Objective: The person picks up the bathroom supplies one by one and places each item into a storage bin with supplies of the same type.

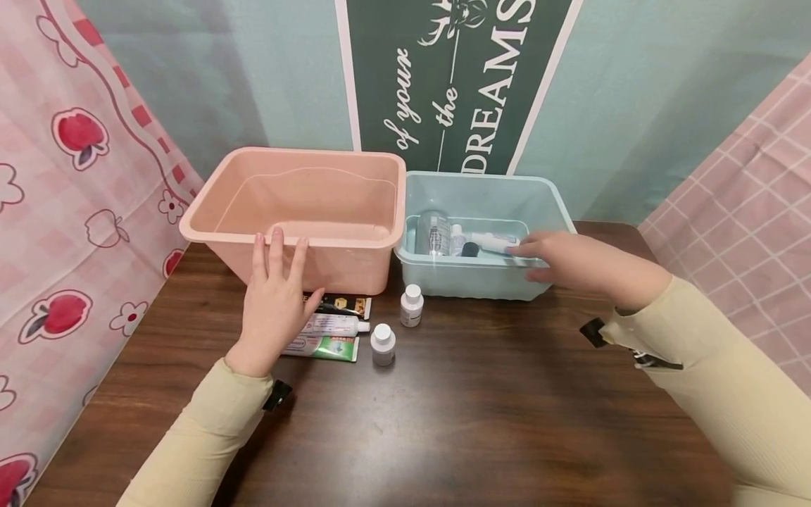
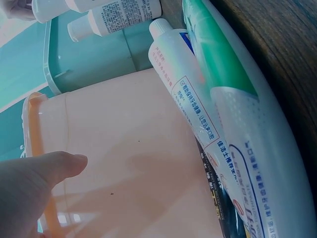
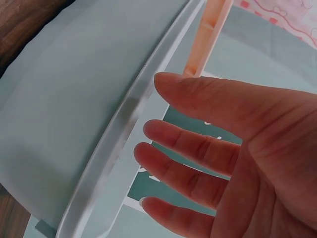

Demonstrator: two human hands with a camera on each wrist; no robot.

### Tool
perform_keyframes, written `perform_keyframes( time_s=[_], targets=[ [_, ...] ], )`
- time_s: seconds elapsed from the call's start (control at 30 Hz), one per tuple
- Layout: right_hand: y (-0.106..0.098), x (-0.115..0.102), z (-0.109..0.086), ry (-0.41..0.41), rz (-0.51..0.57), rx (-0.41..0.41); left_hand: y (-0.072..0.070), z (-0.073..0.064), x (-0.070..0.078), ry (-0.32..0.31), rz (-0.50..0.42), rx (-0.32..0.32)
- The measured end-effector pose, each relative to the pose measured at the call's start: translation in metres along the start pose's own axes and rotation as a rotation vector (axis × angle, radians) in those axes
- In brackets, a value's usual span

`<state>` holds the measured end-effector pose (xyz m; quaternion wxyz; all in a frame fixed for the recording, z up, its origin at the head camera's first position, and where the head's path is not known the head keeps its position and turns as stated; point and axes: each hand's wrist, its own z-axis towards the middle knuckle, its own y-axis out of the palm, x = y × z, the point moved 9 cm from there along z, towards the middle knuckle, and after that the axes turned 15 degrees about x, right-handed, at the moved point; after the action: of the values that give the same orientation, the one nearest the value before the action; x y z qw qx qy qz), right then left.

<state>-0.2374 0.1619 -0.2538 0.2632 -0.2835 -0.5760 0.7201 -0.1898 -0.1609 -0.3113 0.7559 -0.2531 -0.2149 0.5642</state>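
My left hand [image 1: 274,317] rests its straight fingers on the front rim of a pink bin [image 1: 304,257]. Below that hand, several toothpaste tubes lie against the bin's front: a green-and-white tube [image 1: 336,348], a white tube [image 1: 336,324] and a black one [image 1: 355,305], partly covered by the hand. Over the front right rim of a light blue bin [image 1: 469,278] is my right hand [image 1: 573,260]. The right wrist view shows its thumb and fingers spread, nothing between them. Inside the blue bin are a clear bottle [image 1: 434,234] and a white tube [image 1: 494,242] near the right fingertips.
Two small white bottles stand on the wooden table, one near the blue bin [image 1: 411,308], the other bottle [image 1: 383,346] closer to me. A smaller white bottle [image 1: 457,239] and a dark cap [image 1: 469,250] lie in the blue bin. Curtains and a printed cloth [image 1: 437,84] hang behind.
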Motion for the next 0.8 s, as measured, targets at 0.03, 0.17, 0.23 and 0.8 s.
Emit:
perform_keyframes(
  time_s=[0.03, 0.17, 0.23, 0.8],
  targets=[
    [0.0, -0.001, -0.001, 0.003, 0.001, -0.002, 0.0, 0.0, 0.0, -0.001, 0.001, -0.001],
    [-0.001, -0.003, -0.003, 0.015, -0.005, -0.003, 0.001, 0.0, 0.0, 0.005, 0.003, 0.006],
    [-0.001, -0.004, -0.004, 0.014, -0.008, 0.001, 0.0, 0.001, 0.0, 0.009, 0.004, 0.014],
    [0.001, -0.018, -0.01, -0.099, 0.05, 0.056, 0.0, 0.001, 0.001, 0.006, 0.01, -0.004]
  ],
)
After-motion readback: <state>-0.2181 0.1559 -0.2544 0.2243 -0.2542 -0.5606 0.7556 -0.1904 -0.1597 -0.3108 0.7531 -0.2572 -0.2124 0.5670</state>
